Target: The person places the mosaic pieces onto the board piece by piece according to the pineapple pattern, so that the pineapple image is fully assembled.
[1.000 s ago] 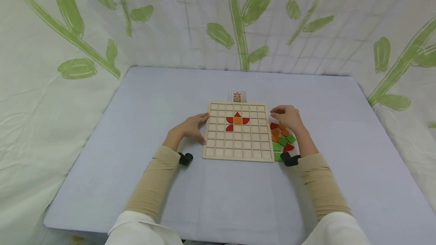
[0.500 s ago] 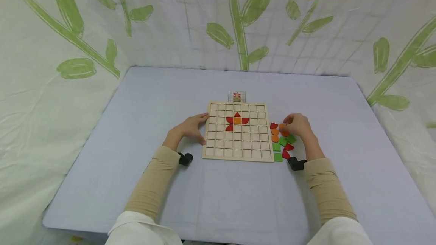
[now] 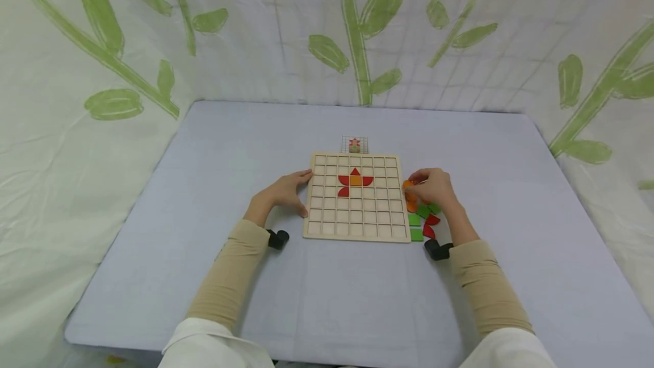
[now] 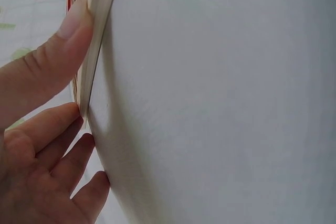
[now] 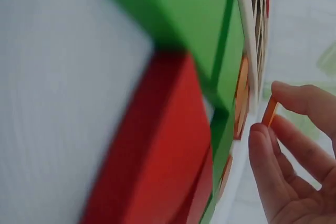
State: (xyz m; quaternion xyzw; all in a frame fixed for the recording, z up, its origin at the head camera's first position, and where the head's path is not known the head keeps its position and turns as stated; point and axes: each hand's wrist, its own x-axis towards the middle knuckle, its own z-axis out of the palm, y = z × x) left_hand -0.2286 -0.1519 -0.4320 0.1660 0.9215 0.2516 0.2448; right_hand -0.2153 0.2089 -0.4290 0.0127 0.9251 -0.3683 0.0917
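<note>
A wooden grid board (image 3: pixel 357 214) lies flat, with several red pieces (image 3: pixel 368 181) around an orange square (image 3: pixel 355 181) in its upper cells. My left hand (image 3: pixel 285 191) is spread along the board's left edge, thumb and fingertips touching its side in the left wrist view. Just off the board's right edge, my right hand (image 3: pixel 433 187) pinches an orange disc (image 5: pixel 270 111) between thumb and fingers. Below that hand lie green squares (image 3: pixel 414 220), red quarter-round pieces (image 3: pixel 432 220) and more orange discs (image 3: pixel 411 207), some partly hidden.
A small card (image 3: pixel 355 145) with a printed grid and a coloured figure lies against the board's far edge. The white-covered table (image 3: pixel 337 294) extends around the board, and a flower-painted sheet (image 3: pixel 286 33) hangs behind it.
My right hand reached down to the loose pieces, took up an orange disc and shifted left toward the board. The left hand stays at the board's edge.
</note>
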